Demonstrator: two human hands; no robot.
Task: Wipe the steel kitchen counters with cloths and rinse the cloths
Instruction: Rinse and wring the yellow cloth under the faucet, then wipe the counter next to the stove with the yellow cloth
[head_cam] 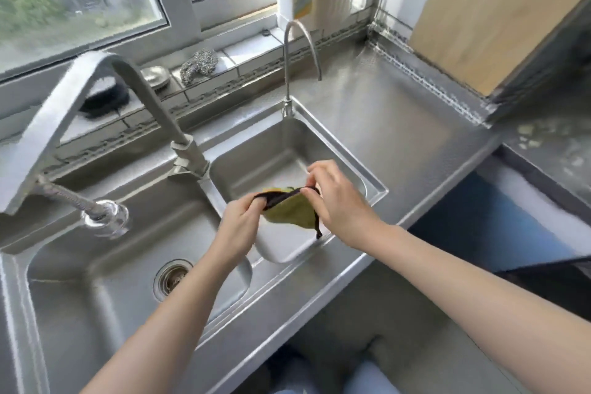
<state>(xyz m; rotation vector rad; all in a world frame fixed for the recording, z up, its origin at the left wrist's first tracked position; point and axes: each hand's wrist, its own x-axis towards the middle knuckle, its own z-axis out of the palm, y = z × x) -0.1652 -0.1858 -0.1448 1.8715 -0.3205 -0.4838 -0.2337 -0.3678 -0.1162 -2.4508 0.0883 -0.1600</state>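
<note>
From the head camera, a yellow-green cloth (292, 209) with a dark edge is held stretched above the smaller right sink basin (335, 134). Its dark top edge is pinched by the fingers of the left hand (240, 221) and the right hand (335, 198). The steel table (399, 125) is seen beside it.

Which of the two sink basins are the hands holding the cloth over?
The smaller right basin: both hands stretch the yellow-green cloth above it. The larger left basin shows the drain.
</note>
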